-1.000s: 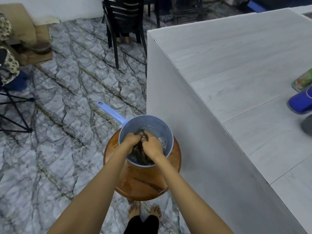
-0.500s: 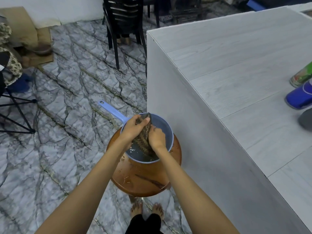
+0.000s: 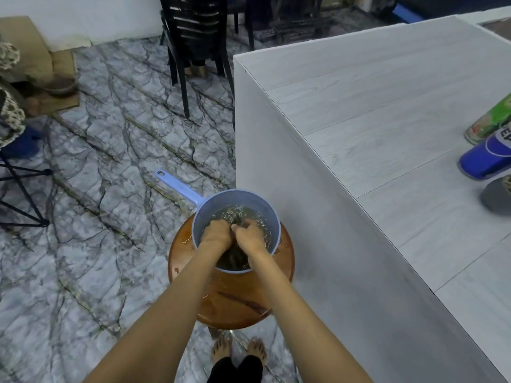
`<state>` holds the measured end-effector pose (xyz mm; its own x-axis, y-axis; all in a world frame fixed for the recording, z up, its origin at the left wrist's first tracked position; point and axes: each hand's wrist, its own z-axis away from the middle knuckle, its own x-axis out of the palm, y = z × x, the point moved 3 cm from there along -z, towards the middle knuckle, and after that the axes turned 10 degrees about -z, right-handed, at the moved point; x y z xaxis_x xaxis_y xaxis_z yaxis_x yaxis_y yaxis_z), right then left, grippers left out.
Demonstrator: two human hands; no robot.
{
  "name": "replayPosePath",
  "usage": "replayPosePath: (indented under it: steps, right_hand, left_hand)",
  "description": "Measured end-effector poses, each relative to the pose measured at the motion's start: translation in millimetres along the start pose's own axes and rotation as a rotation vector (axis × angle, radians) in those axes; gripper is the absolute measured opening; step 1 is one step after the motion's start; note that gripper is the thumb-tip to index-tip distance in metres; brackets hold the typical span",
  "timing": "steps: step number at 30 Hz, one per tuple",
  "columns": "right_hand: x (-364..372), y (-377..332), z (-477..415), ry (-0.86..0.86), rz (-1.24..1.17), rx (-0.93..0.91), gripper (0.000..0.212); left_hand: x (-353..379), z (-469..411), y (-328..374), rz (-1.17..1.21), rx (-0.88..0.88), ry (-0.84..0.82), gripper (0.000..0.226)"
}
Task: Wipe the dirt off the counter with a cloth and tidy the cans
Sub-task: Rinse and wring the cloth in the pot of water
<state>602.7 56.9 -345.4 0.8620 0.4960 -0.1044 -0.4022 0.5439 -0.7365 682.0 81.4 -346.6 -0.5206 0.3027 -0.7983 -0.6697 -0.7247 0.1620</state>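
Observation:
A dark cloth (image 3: 235,258) sits mostly under the water in a pale blue dipper (image 3: 272,214) on a round wooden stool (image 3: 235,305). My left hand (image 3: 215,233) and my right hand (image 3: 250,237) are both down in the water, fingers curled round the cloth. On the white counter (image 3: 387,120) to the right lie three cans at the frame's edge: a green one (image 3: 489,125), a blue one (image 3: 484,158) and a grey one (image 3: 497,194), all cut off by the edge.
The stool stands against the counter's left side wall. A black chair (image 3: 199,37) is at the counter's far corner. A folding stand (image 3: 22,189) and cardboard (image 3: 27,56) are on the marble floor to the left. My bare feet (image 3: 239,349) are below the stool.
Half a second ago my hands held the cloth lifted above the water; now they have pushed it back down into the dipper.

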Motion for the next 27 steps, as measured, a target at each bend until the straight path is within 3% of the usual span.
replayPosePath:
  steps: [5, 8, 11, 13, 16, 18, 21, 27]
  right_hand:
    - [2, 0, 1, -0.023, -0.032, -0.006, 0.069]
    - [3, -6, 8, -0.154, -0.085, -0.062, 0.071]
    - [-2, -11, 16, -0.254, -0.156, -0.126, 0.074]
    - [-11, -16, 21, -0.291, -0.134, -0.195, 0.069]
    - [-27, -28, 30, -0.400, -0.016, -0.276, 0.041]
    - [-35, -33, 34, -0.451, 0.092, -0.300, 0.038]
    - [-39, -35, 35, -0.413, 0.230, -0.347, 0.044]
    - [-43, -41, 37, -0.289, 0.541, -0.499, 0.044]
  left_hand:
    - [-14, 0, -4, 0.713, -0.077, -0.156, 0.042]
    - [-25, 7, -4, 0.856, -0.050, -0.240, 0.050]
    - [-41, 19, -6, 0.956, 0.069, -0.298, 0.036]
    - [-53, 26, -6, 0.963, 0.191, -0.321, 0.030]
    - [-67, 40, -4, 0.862, 0.402, -0.348, 0.027]
    - [-71, 44, -2, 0.808, 0.499, -0.345, 0.023]
    - [-77, 46, 2, 0.774, 0.540, -0.270, 0.016]
    - [-81, 48, 0, 0.845, 0.547, -0.143, 0.039]
